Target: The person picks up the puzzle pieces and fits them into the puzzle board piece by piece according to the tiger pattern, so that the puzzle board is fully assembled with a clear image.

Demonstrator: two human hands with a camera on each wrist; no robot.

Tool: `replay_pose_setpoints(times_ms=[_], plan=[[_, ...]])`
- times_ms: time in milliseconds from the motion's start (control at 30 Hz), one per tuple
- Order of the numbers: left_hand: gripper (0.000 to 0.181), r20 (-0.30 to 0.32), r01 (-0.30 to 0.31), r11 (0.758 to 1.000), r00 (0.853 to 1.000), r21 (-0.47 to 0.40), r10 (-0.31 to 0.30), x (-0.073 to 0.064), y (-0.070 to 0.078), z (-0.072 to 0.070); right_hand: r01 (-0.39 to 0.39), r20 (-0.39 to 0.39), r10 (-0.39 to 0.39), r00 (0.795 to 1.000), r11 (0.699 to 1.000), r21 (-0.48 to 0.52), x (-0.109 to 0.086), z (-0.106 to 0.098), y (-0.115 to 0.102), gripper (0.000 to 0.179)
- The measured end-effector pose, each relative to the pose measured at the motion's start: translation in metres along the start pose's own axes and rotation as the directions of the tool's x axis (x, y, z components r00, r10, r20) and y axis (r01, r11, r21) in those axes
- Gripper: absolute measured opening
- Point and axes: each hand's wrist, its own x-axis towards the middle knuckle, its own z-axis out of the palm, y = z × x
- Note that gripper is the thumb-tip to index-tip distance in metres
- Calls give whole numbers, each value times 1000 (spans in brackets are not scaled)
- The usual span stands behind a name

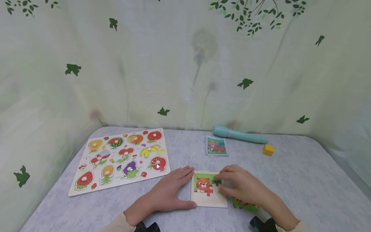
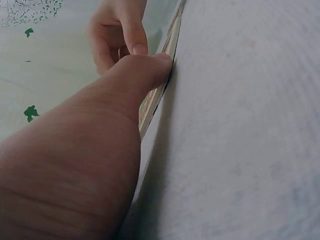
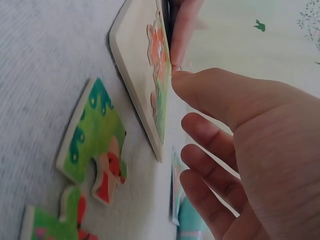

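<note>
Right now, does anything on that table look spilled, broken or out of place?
Nothing looks spilled or broken. Loose puzzle pieces lie on the table beside the tiger board, which looks odd because its near part is bare. The fruit board also sits at a slant.

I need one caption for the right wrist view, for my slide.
Loose puzzle pieces lie beside a partly filled puzzle board, with the right hand close by.

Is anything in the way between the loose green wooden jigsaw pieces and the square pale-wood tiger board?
Nothing visible: only grey tablecloth separates the green wooden jigsaw pieces from the square pale-wood tiger board. The right hand partly hides the pieces in the head view.
</note>
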Motion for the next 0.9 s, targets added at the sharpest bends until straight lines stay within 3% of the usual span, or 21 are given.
replay_pose_setpoints(times_ms=[900], plan=[[102,-14,-18,1000,1000,7,18,0,-1,1,-10,-111,10,994,1000,0,-35,-16,19,29]])
